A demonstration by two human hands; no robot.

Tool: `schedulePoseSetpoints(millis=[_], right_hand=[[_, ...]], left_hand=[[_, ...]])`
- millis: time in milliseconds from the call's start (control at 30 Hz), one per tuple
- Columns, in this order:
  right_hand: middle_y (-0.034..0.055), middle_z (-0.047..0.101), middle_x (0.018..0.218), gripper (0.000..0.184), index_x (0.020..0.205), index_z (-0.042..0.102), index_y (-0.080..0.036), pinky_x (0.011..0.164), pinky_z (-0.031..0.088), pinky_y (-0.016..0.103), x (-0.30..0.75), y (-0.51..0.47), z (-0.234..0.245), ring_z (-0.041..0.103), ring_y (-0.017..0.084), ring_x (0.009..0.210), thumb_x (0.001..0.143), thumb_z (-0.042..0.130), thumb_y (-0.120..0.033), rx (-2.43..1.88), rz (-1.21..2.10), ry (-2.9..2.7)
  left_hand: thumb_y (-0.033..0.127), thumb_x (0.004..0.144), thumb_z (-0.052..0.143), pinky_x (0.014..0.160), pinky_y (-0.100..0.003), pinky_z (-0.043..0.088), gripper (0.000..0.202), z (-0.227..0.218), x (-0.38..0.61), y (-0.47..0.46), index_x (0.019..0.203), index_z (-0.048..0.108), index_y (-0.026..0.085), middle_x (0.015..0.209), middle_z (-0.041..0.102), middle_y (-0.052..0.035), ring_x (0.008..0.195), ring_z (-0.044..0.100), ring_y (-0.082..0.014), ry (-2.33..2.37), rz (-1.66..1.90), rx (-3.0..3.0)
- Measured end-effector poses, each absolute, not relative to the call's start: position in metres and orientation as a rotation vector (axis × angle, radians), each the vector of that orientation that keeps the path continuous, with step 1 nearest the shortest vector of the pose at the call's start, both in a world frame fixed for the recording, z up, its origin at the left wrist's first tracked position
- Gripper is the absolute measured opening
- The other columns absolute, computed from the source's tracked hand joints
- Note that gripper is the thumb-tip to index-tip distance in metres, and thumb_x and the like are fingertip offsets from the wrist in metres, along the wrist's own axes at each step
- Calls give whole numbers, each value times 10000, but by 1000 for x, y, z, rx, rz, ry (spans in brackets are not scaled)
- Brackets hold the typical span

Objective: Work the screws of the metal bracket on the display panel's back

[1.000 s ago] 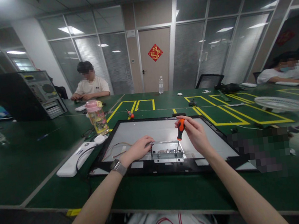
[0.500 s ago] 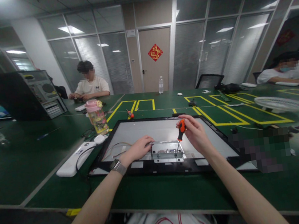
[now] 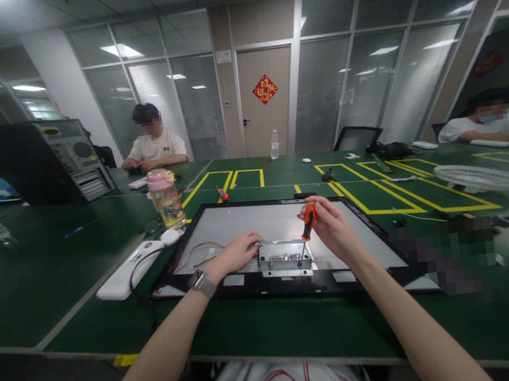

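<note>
A flat display panel (image 3: 239, 217) with a black frame lies in front of me on the green table. On its near half sits a silver metal bracket (image 3: 273, 264), box-shaped, with small parts inside. My left hand (image 3: 239, 252), with a watch on the wrist, has its fingers closed at the bracket's left end. My right hand (image 3: 331, 224) is closed around an orange and black screwdriver (image 3: 308, 221). The screwdriver stands nearly upright, its tip down at the bracket's right end. Whatever the tip touches is too small to make out.
Left of the panel lie a white power strip (image 3: 127, 273) with a black cable and a pink-lidded drinking bottle (image 3: 165, 199). A computer case (image 3: 35, 163) stands farther left. A white fan grille (image 3: 482, 176) lies to the right. Two people sit across the table.
Both hands, the screwdriver and the bracket look almost the same as before. The whole view has shifted very slightly.
</note>
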State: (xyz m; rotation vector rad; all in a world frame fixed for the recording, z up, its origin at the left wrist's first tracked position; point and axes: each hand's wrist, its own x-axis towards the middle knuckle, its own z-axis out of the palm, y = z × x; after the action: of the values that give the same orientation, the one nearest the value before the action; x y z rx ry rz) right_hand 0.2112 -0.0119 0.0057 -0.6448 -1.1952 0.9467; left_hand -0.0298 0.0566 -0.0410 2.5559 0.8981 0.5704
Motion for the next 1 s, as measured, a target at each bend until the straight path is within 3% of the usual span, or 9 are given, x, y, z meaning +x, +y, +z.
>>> schedulePoseSetpoints(millis=[200, 400, 633, 833, 1000], right_hand=[[7, 614, 823, 147, 795, 677, -245, 866, 499, 362, 210, -11, 3, 593, 149, 762, 756, 681, -387, -615, 952, -1144], [11, 631, 760, 210, 952, 681, -248, 851, 493, 354, 212, -11, 5, 604, 154, 740, 807, 624, -389, -625, 1007, -1157], [-1, 628, 812, 157, 805, 683, -246, 852, 493, 344, 209, -11, 5, 600, 149, 760, 739, 697, -388, -616, 984, -1144], [12, 648, 760, 240, 959, 681, -233, 792, 492, 332, 210, -13, 6, 609, 155, 727, 799, 634, -405, -626, 1041, -1158], [6, 641, 814, 196, 883, 689, -244, 857, 480, 358, 208, -12, 3, 603, 152, 769, 762, 679, -399, -603, 1011, -1139]], left_hand=[[161, 863, 428, 1015, -302, 392, 297, -41, -30, 57, 1103, 602, 181, 1186, 581, -77, 1082, 552, -183, 896, 564, 2549], [168, 867, 427, 1025, -303, 381, 300, -43, -31, 59, 1115, 596, 172, 1201, 573, -83, 1100, 544, -184, 899, 552, 2560], [168, 871, 419, 1017, -315, 389, 301, -44, -31, 59, 1115, 596, 158, 1197, 569, -90, 1087, 545, -192, 883, 553, 2563], [167, 870, 425, 1017, -295, 388, 294, -44, -31, 59, 1106, 600, 170, 1181, 578, -79, 1086, 548, -182, 893, 562, 2566], [176, 876, 419, 1009, -304, 393, 296, -45, -31, 60, 1111, 599, 171, 1186, 573, -82, 1079, 549, -186, 887, 564, 2563]])
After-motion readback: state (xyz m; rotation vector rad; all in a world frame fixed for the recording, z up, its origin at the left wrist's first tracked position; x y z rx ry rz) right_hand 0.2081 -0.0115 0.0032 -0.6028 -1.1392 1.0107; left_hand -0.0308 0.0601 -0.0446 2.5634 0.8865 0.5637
